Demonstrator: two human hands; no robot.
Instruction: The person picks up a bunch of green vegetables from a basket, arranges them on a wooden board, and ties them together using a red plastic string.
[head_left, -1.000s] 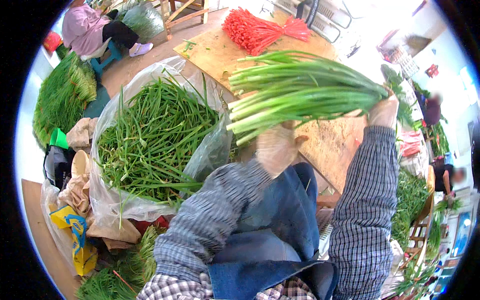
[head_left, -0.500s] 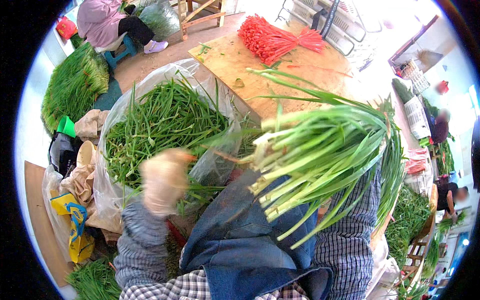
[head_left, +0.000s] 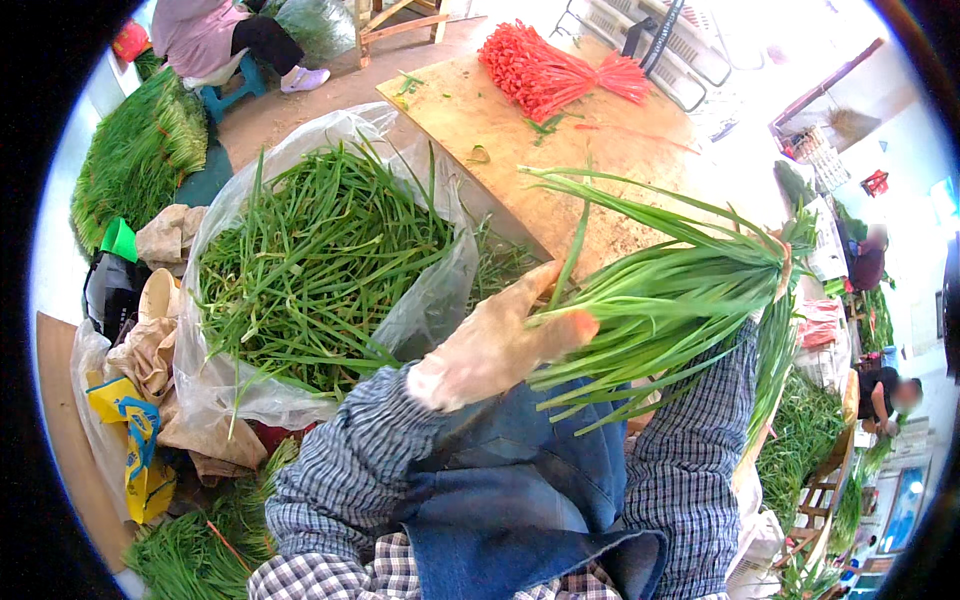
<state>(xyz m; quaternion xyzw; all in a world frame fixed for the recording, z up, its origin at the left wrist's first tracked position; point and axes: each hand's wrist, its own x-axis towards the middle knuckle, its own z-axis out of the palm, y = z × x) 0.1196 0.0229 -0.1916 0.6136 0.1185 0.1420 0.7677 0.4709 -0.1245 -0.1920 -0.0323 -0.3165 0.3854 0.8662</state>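
Observation:
A loose bunch of long green garlic chives (head_left: 670, 295) lies across in front of me, its cut ends toward the left. My right hand (head_left: 784, 268) is closed round the bunch at its right part; only some of the fingers show, the rest hidden by leaves. At the left ends of the chives is my left hand (head_left: 500, 345), its thumb and forefinger spread apart and the ends between or just beside them. To its left stands a clear plastic bag (head_left: 450, 270), heaped with loose green leaves (head_left: 310, 260).
A wooden table (head_left: 470, 110) ahead carries a bundle of red ties (head_left: 560, 70). Stacked chives (head_left: 140, 150) stand at far left, near a seated person (head_left: 200, 40) on a blue stool (head_left: 235, 90). A yellow-and-blue bag (head_left: 130, 430) lies at left. Other people work at far right.
My left hand has swung from over the plastic bag rightward to the chive ends, its fingers now spread. The bunch's left ends look shorter and tidier; my right hand still holds it.

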